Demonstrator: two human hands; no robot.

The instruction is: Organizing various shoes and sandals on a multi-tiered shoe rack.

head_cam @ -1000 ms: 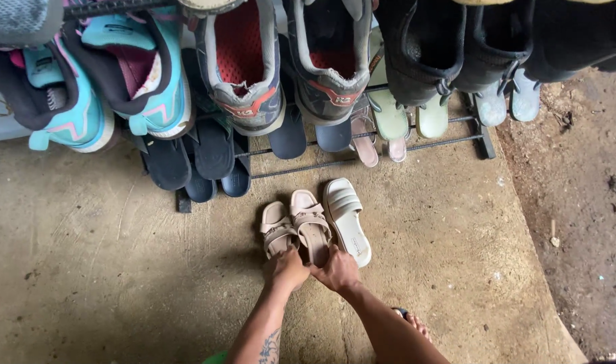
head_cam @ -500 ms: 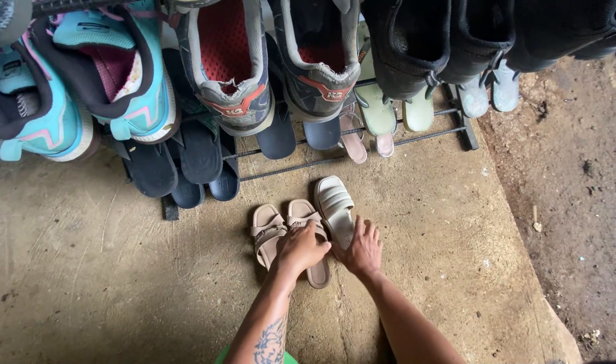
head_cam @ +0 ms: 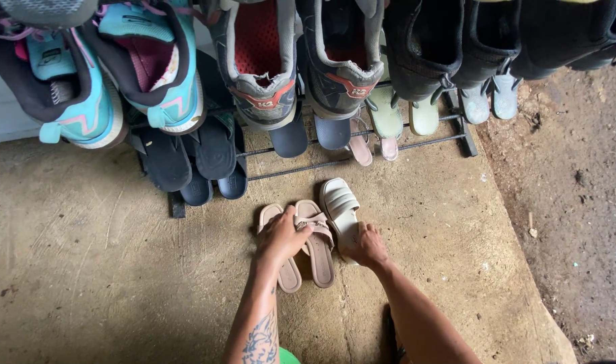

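Beige sandal pair (head_cam: pixel 306 244) now gripped by left hand (head_cam: pixel 279 237), shifted slightly vs. 0.5 s ago; white sandal (head_cam: pixel 340 205) clasped by right hand (head_cam: pixel 365 244), by shoe rack (head_cam: pixel 362 159) on concrete floor (head_cam: pixel 106 256).

Open concrete floor (head_cam: pixel 106 269) is left on both sides of the sandals (head_cam: pixel 308 239); passage beyond is blocked by the shoe rack (head_cam: pixel 362 155).
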